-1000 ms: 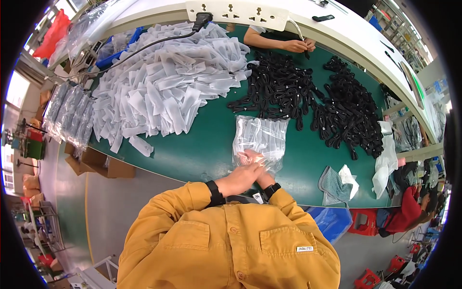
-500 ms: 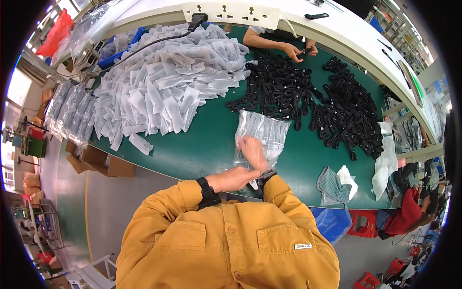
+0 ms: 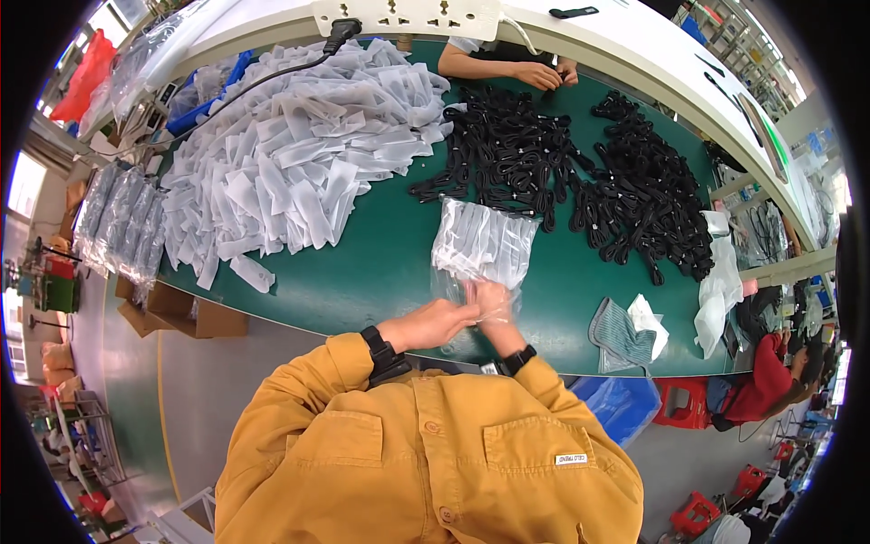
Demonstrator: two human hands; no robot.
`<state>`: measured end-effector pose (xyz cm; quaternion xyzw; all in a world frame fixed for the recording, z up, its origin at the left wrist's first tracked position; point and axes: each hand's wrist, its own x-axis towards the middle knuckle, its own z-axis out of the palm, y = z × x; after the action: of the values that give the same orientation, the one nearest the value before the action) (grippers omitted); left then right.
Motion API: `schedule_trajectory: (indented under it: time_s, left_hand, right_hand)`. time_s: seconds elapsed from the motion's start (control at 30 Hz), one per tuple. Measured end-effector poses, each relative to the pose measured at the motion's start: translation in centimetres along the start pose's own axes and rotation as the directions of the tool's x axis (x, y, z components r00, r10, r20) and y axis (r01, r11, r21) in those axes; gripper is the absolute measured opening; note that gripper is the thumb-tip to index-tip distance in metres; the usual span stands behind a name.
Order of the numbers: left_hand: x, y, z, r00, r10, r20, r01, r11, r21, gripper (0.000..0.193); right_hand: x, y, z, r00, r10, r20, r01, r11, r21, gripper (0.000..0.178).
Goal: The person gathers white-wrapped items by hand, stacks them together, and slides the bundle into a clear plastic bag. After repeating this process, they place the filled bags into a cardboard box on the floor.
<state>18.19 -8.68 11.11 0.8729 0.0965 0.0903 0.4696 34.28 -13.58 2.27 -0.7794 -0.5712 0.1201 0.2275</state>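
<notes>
A clear plastic bag [image 3: 482, 243] packed with several white sleeves lies flat on the green table in front of me. My left hand [image 3: 439, 323] comes in from the left, its fingers closed on the loose near end of the bag. Close beside it, my right hand [image 3: 491, 303] is closed on the same crumpled plastic, and the fingertips of the two hands nearly meet. Part of the bag's open end is hidden by my fingers. Just beyond the bag spreads a heap of coiled black cables [image 3: 507, 154].
A big pile of translucent white sleeves [image 3: 299, 154] covers the left of the table [image 3: 362, 272]. More black cables [image 3: 648, 195] lie to the right, near a grey-green cloth [image 3: 623, 337]. Across the table, a co-worker's hands [image 3: 549, 76] handle something dark. A power strip [image 3: 408, 18] runs overhead.
My right hand has drawn back from the middle of the bag to its near end, beside my left hand. The whole view has shifted slightly.
</notes>
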Motion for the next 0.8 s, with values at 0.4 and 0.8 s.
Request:
schedule_trajectory:
  time_s: [0.4,0.8]
  left_hand:
    - [0.5,0.1,1.0,0.996,-0.018,0.082,0.017,1.000,0.011,0.008]
    - [-7.2,-6.2,-3.5,0.941,-0.120,-0.315,0.125,0.992,-0.004,0.018]
  right_hand:
    - [0.0,-0.6,0.2,0.998,-0.029,-0.056,0.035,0.992,0.118,0.033]
    - [-3.8,2.9,0.1,0.968,0.092,0.234,-0.182,0.899,0.399,0.021]
